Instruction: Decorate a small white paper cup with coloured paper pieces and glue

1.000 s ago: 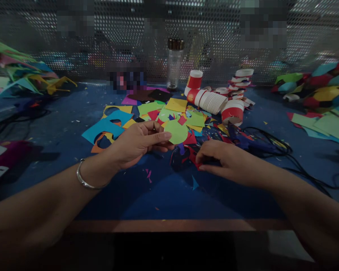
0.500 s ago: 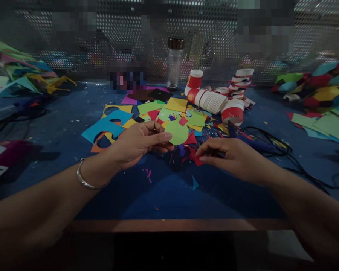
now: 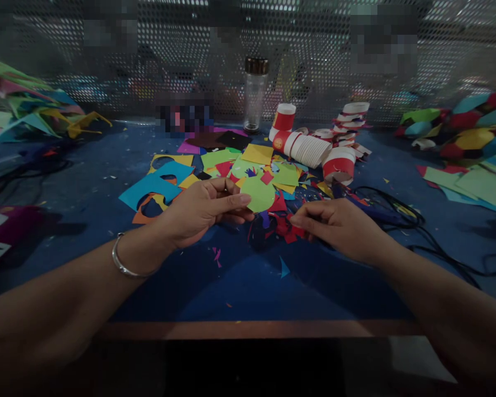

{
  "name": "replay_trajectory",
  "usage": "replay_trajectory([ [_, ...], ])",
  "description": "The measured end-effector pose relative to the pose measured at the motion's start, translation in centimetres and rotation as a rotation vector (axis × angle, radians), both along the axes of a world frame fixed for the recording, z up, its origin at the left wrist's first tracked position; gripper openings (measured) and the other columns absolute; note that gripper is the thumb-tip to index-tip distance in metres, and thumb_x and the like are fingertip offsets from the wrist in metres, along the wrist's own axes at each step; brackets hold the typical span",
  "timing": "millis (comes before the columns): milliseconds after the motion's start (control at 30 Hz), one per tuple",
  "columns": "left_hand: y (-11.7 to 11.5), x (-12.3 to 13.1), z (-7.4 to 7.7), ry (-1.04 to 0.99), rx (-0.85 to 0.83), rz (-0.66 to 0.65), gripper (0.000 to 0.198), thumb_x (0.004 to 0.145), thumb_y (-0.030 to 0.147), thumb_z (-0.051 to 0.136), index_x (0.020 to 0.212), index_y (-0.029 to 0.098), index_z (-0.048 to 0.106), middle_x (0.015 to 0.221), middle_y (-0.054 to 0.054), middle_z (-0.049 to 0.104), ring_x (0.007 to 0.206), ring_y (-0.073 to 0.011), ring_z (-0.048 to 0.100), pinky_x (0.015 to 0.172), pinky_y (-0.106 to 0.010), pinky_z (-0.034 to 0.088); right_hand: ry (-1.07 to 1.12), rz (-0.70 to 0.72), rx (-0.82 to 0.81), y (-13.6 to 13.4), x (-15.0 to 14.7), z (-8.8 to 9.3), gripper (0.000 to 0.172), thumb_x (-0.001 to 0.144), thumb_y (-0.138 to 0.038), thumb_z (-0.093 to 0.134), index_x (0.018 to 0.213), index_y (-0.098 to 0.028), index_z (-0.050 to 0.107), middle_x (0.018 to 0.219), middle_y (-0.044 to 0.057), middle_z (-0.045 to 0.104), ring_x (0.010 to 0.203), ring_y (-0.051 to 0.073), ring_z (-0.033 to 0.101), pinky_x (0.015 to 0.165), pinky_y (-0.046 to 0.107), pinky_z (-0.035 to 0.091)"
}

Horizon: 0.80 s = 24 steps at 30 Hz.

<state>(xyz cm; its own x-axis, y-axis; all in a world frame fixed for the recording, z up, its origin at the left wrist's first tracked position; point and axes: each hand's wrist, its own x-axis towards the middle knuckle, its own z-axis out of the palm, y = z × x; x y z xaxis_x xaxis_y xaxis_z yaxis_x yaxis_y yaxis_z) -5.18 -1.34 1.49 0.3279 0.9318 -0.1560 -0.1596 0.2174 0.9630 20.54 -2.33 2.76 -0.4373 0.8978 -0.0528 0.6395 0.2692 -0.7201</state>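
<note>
My left hand [image 3: 206,212] pinches a round light-green paper disc [image 3: 257,194] between thumb and fingers, holding it over the pile of scraps. Its surface faces me, and the thumb covers the left edge. To the right, my right hand [image 3: 334,226] is closed low over the red paper scraps [image 3: 279,227], fingertips pressed together on a small red paper piece [image 3: 298,229]. Most of that piece is hidden behind the fingers. A blue sheet with round holes cut out [image 3: 149,184] lies left of the disc. Behind it is a yellow paper square [image 3: 258,154].
Red-and-white paper cups [image 3: 310,149] lie and stand at the back right, near a clear bottle [image 3: 255,96]. A black cable [image 3: 421,220] with a blue tool curls at right. Coloured paper heaps flank both sides; a purple power strip [image 3: 14,229] sits left. A perforated metal panel [image 3: 223,66] rises behind.
My right hand has shifted slightly right and up, and its fingers look more tightly closed around the red paper. My left hand and the green disc stay almost the same.
</note>
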Motion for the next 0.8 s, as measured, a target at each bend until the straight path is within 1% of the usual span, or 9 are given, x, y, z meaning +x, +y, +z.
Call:
replay_trajectory([
  [100, -0.02, -0.02, -0.02, 0.002, 0.0, 0.002, 0.03, 0.074, 0.025, 0.086, 0.076, 0.017, 0.058, 0.068, 0.0, 0.074, 0.07, -0.0147, 0.076, 0.062, -0.019, 0.056, -0.02, -0.014, 0.06, 0.12, 0.06, 0.1, 0.039, 0.092, -0.051, 0.057, 0.069, -0.021, 0.066, 0.059, -0.002, 0.059, 0.055, 0.012, 0.048, 0.054, 0.027, 0.038],
  [133, -0.02, -0.03, -0.03, 0.003, 0.0, 0.001, 0.03, 0.073, 0.025, 0.087, 0.076, 0.016, 0.058, 0.068, -0.001, 0.074, 0.07, -0.0148, 0.076, 0.062, -0.019, 0.056, -0.019, -0.013, 0.073, 0.17, 0.09, 0.13, 0.038, 0.092, -0.05, 0.057, 0.071, -0.021, 0.068, 0.061, -0.001, 0.061, 0.056, 0.012, 0.05, 0.055, 0.027, 0.039],
  [267, -0.01, 0.02, -0.03, 0.01, -0.004, 0.001, 0.03, 0.073, 0.026, 0.087, 0.076, 0.016, 0.058, 0.068, -0.001, 0.074, 0.07, -0.0152, 0.076, 0.062, -0.02, 0.057, -0.002, 0.03, 0.081, 0.44, 0.28, 0.12, 0.033, 0.091, -0.049, 0.06, 0.077, -0.022, 0.074, 0.077, 0.003, 0.072, 0.072, 0.017, 0.063, 0.069, 0.03, 0.048],
  [367, -0.04, 0.08, 0.01, 0.016, -0.013, 0.006, 0.03, 0.073, 0.025, 0.087, 0.076, 0.016, 0.058, 0.068, -0.001, 0.073, 0.069, -0.0153, 0.076, 0.062, -0.02, 0.057, 0.011, 0.058, 0.064, 0.65, 0.43, 0.04, 0.031, 0.091, -0.048, 0.062, 0.081, -0.022, 0.076, 0.081, 0.004, 0.075, 0.077, 0.019, 0.065, 0.076, 0.033, 0.05],
  [500, -0.06, 0.08, 0.01, 0.01, -0.019, -0.002, 0.031, 0.072, 0.025, 0.088, 0.076, 0.016, 0.059, 0.069, -0.001, 0.073, 0.069, -0.0157, 0.076, 0.062, -0.021, 0.057, 0.062, 0.02, 0.022, 0.68, 0.49, -0.14, 0.029, 0.089, -0.048, 0.066, 0.082, -0.023, 0.078, 0.084, 0.004, 0.076, 0.079, 0.019, 0.066, 0.077, 0.033, 0.051],
  [600, -0.04, 0.05, -0.03, 0.008, -0.02, -0.009, 0.03, 0.073, 0.026, 0.087, 0.076, 0.016, 0.059, 0.07, -0.001, 0.073, 0.07, -0.0157, 0.076, 0.063, -0.021, 0.057, 0.11, -0.003, 0.061, 0.63, 0.45, -0.33, 0.028, 0.087, -0.05, 0.069, 0.084, -0.024, 0.082, 0.089, 0.005, 0.074, 0.085, 0.02, 0.066, 0.079, 0.034, 0.051],
  [700, -0.05, 0.0, -0.03, 0.009, -0.023, -0.012, 0.028, 0.075, 0.025, 0.086, 0.076, 0.016, 0.059, 0.071, -0.001, 0.073, 0.07, -0.0151, 0.075, 0.063, -0.021, 0.057, 0.142, -0.034, 0.099, 0.6, 0.38, -0.34, 0.029, 0.085, -0.051, 0.072, 0.084, -0.025, 0.083, 0.088, 0.006, 0.073, 0.086, 0.021, 0.065, 0.077, 0.034, 0.051],
  [733, -0.06, -0.01, -0.03, 0.008, -0.022, -0.012, 0.028, 0.075, 0.025, 0.085, 0.077, 0.016, 0.059, 0.071, -0.001, 0.073, 0.07, -0.0149, 0.075, 0.063, -0.021, 0.056, 0.15, -0.047, 0.104, 0.59, 0.34, -0.27, 0.029, 0.084, -0.051, 0.072, 0.082, -0.024, 0.082, 0.088, 0.006, 0.074, 0.085, 0.021, 0.064, 0.077, 0.034, 0.051],
  [800, -0.08, -0.02, -0.02, 0.003, -0.019, -0.013, 0.028, 0.075, 0.025, 0.085, 0.077, 0.016, 0.059, 0.071, -0.001, 0.073, 0.069, -0.0148, 0.075, 0.063, -0.02, 0.056, 0.16, -0.077, 0.091, 0.55, 0.24, -0.05, 0.031, 0.083, -0.052, 0.073, 0.079, -0.023, 0.081, 0.084, 0.005, 0.074, 0.078, 0.02, 0.064, 0.071, 0.032, 0.051],
])
